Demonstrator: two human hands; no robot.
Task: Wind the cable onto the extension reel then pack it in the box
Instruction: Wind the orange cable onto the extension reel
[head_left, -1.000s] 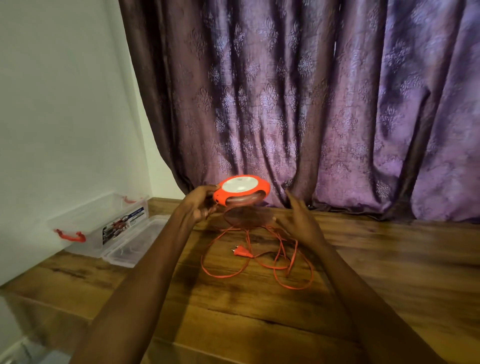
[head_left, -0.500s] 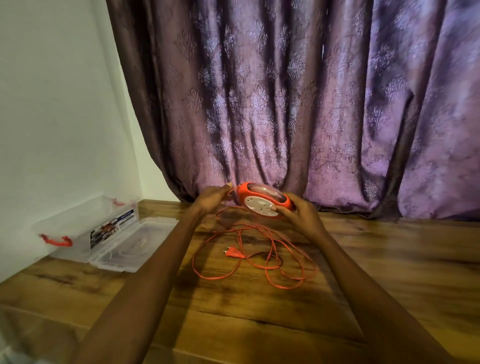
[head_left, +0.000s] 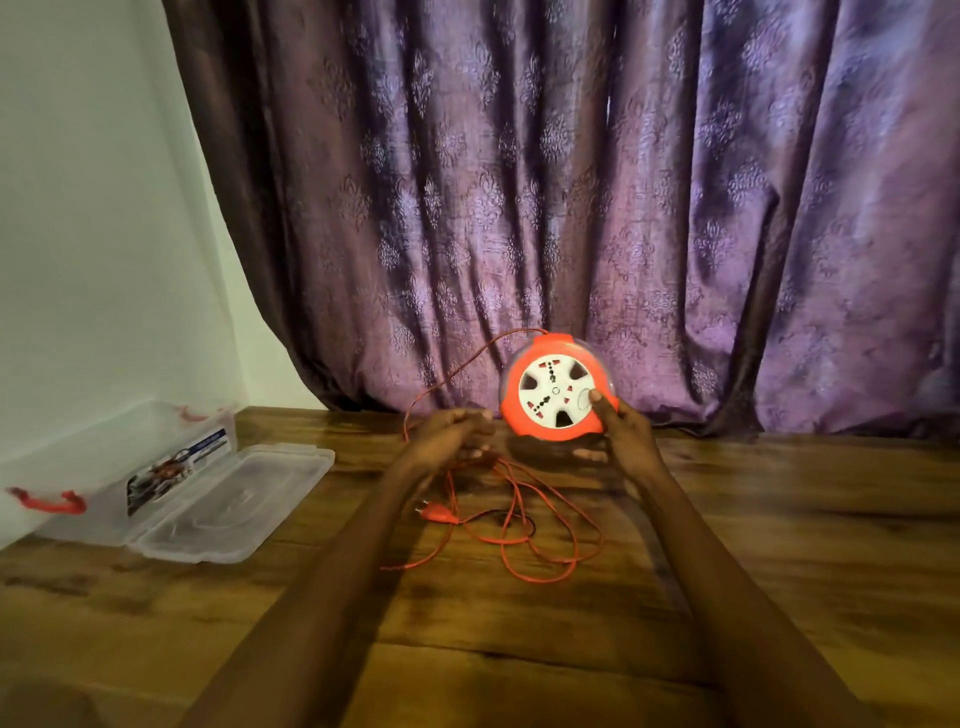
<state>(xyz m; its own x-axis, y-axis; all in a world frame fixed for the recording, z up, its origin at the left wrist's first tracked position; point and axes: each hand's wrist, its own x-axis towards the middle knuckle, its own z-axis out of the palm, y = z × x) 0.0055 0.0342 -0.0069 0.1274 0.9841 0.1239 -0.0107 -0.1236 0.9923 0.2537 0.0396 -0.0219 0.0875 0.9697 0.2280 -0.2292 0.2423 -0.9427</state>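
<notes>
My right hand (head_left: 626, 439) grips the round orange extension reel (head_left: 556, 387) by its lower right edge, holding it upright above the wooden table with its white socket face turned toward me. An orange cable (head_left: 511, 519) leaves the top of the reel, arcs left and down past my left hand (head_left: 449, 434), then lies in loose loops on the table with its orange plug (head_left: 436, 514) at the left of the pile. My left hand hovers just left of the reel with fingers curled around the cable.
A clear plastic box (head_left: 156, 457) with red handles stands at the left against the white wall, its clear lid (head_left: 244, 499) lying flat beside it. A purple patterned curtain (head_left: 571, 208) hangs behind the wooden table (head_left: 779, 571).
The reel has passed from my left hand to my right and turned from lying flat to upright, socket face toward me. My left hand has let go of it and shifted to the cable.
</notes>
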